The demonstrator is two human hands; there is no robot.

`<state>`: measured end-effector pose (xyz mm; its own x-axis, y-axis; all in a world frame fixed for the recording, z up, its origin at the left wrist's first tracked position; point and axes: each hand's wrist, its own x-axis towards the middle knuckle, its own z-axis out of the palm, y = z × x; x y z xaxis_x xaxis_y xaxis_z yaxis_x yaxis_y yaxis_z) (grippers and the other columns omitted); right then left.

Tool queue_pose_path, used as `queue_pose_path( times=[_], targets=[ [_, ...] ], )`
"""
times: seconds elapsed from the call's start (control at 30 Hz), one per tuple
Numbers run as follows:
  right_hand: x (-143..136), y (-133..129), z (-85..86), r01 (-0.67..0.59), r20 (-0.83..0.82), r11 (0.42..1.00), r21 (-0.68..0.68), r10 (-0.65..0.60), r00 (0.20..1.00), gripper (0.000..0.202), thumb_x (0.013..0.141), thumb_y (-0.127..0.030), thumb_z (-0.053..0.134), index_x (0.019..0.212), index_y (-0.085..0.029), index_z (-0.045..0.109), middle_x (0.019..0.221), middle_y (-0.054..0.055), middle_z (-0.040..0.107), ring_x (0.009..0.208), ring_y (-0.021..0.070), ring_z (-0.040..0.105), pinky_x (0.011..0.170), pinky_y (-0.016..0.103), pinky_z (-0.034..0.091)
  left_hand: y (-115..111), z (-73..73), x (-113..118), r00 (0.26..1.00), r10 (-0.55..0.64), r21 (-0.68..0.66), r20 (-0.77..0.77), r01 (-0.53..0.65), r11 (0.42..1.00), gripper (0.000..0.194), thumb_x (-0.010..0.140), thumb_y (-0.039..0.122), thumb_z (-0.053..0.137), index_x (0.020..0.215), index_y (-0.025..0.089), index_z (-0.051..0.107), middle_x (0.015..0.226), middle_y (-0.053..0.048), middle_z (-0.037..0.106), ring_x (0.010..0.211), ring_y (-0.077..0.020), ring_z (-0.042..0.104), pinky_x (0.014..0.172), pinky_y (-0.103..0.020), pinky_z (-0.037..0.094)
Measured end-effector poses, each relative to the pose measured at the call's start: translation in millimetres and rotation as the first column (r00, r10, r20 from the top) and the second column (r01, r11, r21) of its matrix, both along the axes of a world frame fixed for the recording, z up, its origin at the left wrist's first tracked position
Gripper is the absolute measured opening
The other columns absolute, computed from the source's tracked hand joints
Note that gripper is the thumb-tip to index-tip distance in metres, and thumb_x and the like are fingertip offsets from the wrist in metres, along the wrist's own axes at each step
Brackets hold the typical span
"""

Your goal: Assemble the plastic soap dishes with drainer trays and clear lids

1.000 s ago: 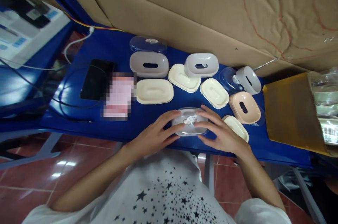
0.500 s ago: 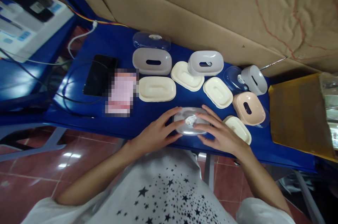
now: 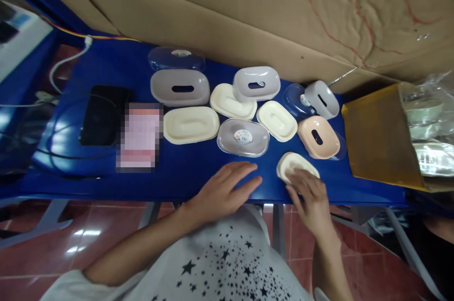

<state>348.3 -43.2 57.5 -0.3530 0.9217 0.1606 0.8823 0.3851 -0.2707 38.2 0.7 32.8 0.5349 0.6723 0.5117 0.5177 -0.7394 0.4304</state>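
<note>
My right hand [image 3: 308, 194] grips a cream oval plastic tray [image 3: 292, 161] near the table's front edge, its fingers over the tray and the thumb at the near side. My left hand [image 3: 230, 187] is open and holds nothing, with its fingers stretched toward the right. Just beyond it lies an oval piece with a clear cover [image 3: 227, 140] and a round label. More cream trays [image 3: 191, 125] lie around it. Two grey slotted oval shells [image 3: 180, 87] stand behind, with a smaller grey one [image 3: 322, 98] farther right. A peach slotted shell [image 3: 318, 136] lies beyond my right hand.
An open cardboard box [image 3: 379, 138] with plastic-wrapped pieces stands at the right. Clear covers [image 3: 176, 58] rest at the back, before a brown cardboard wall [image 3: 213, 12]. At the left are a black flat device [image 3: 102, 114], a blurred pink item [image 3: 140, 135] and cables.
Both hands have left the clear-covered piece, which now lies farther back, among the cream trays. My right hand has moved right onto a cream tray. The view has shifted to the right.
</note>
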Motion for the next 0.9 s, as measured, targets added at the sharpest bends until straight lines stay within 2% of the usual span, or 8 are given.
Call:
queue_pose_path(
  times=[0.07, 0.13, 0.23, 0.33, 0.5, 0.67, 0.8, 0.9],
  targets=[
    [-6, 3, -2.1, -0.066, -0.08, 0.997, -0.043, 0.062, 0.995, 0.038, 0.109, -0.026, 0.058, 0.147, -0.029, 0.062, 0.15, 0.011, 0.067, 0.14, 0.0295, 0.063, 0.112, 0.05, 0.052, -4, -4.8, 12, 0.987, -0.135, -0.048, -0.088, 0.131, 0.99, 0.04, 0.102, 0.015, 0.066, 0.142, 0.019, 0.062, 0.154, -0.015, 0.061, 0.144, -0.0302, 0.057, 0.119, -0.049, 0.052],
    [-3, 20, -4.8, -0.003, -0.078, 0.999, 0.04, 0.007, 0.997, 0.043, 0.109, -0.027, 0.058, 0.152, -0.029, 0.059, 0.156, 0.012, 0.063, 0.147, 0.0303, 0.058, 0.119, 0.053, 0.047, -5, -8.6, 21, 0.962, -0.205, -0.067, -0.18, 0.196, 0.978, 0.039, 0.104, 0.019, 0.066, 0.143, 0.019, 0.062, 0.161, -0.015, 0.056, 0.15, -0.033, 0.052, 0.125, -0.055, 0.045],
    [20, 59, -12.1, 0.196, 0.034, 0.95, 0.241, -0.21, 0.977, 0.046, 0.107, -0.034, 0.065, 0.153, -0.027, 0.06, 0.156, 0.014, 0.064, 0.149, 0.0354, 0.056, 0.122, 0.061, 0.041, -5, -9.2, 24, 0.942, -0.211, -0.066, -0.262, 0.2, 0.978, 0.03, 0.104, 0.017, 0.065, 0.134, 0.017, 0.066, 0.156, -0.015, 0.061, 0.145, -0.0323, 0.058, 0.122, -0.055, 0.046],
    [38, 81, -14.6, 0.219, 0.059, 0.932, 0.289, -0.246, 0.968, 0.037, 0.107, -0.035, 0.064, 0.143, -0.026, 0.069, 0.141, 0.011, 0.075, 0.138, 0.0349, 0.066, 0.119, 0.062, 0.045, -8, -7.4, 12, 0.944, -0.195, -0.101, -0.267, 0.174, 0.98, 0.026, 0.104, 0.01, 0.06, 0.128, 0.016, 0.067, 0.148, -0.016, 0.067, 0.133, -0.03, 0.066, 0.112, -0.05, 0.054],
    [17, 38, 2.0, 0.161, -0.221, 0.965, 0.207, -0.115, 0.968, 0.045, 0.104, -0.025, 0.066, 0.148, -0.032, 0.066, 0.137, 0.007, 0.077, 0.131, 0.0328, 0.071, 0.116, 0.063, 0.051, -27, -19.7, -13, 0.986, -0.113, -0.157, -0.123, 0.093, 0.983, 0.045, 0.107, 0.009, 0.053, 0.151, 0.019, 0.056, 0.155, -0.019, 0.06, 0.138, -0.0299, 0.063, 0.105, -0.045, 0.062],
    [-21, -20, 2.2, -0.133, -0.257, 0.99, 0.04, 0.139, 0.956, 0.066, 0.099, -0.015, 0.068, 0.158, -0.042, 0.055, 0.136, 0.0, 0.077, 0.13, 0.0301, 0.071, 0.123, 0.067, 0.046, -33, -28.6, -21, 0.999, -0.016, -0.183, -0.045, 0.008, 0.983, 0.062, 0.107, 0.017, 0.063, 0.164, 0.031, 0.042, 0.165, -0.018, 0.051, 0.149, -0.0329, 0.056, 0.11, -0.052, 0.062],
    [-35, -20, -10.4, -0.256, -0.209, 0.966, -0.035, 0.244, 0.947, 0.069, 0.103, -0.011, 0.062, 0.165, -0.037, 0.045, 0.146, 0.0, 0.073, 0.145, 0.0258, 0.061, 0.134, 0.062, 0.035, -20, -21.3, -18, 0.993, -0.106, -0.232, -0.05, 0.092, 0.968, 0.058, 0.109, 0.023, 0.062, 0.163, 0.034, 0.043, 0.171, -0.016, 0.043, 0.157, -0.0363, 0.047, 0.117, -0.058, 0.057],
    [-40, -9, -14.8, -0.308, -0.186, 0.951, -0.038, 0.296, 0.937, 0.065, 0.104, -0.009, 0.059, 0.163, -0.032, 0.047, 0.147, 0.0, 0.072, 0.149, 0.0229, 0.058, 0.138, 0.059, 0.029, -13, -17.3, -19, 0.987, -0.146, -0.226, -0.069, 0.127, 0.966, 0.045, 0.109, 0.021, 0.061, 0.153, 0.025, 0.054, 0.171, -0.017, 0.044, 0.157, -0.036, 0.047, 0.118, -0.056, 0.057]
  ],
)
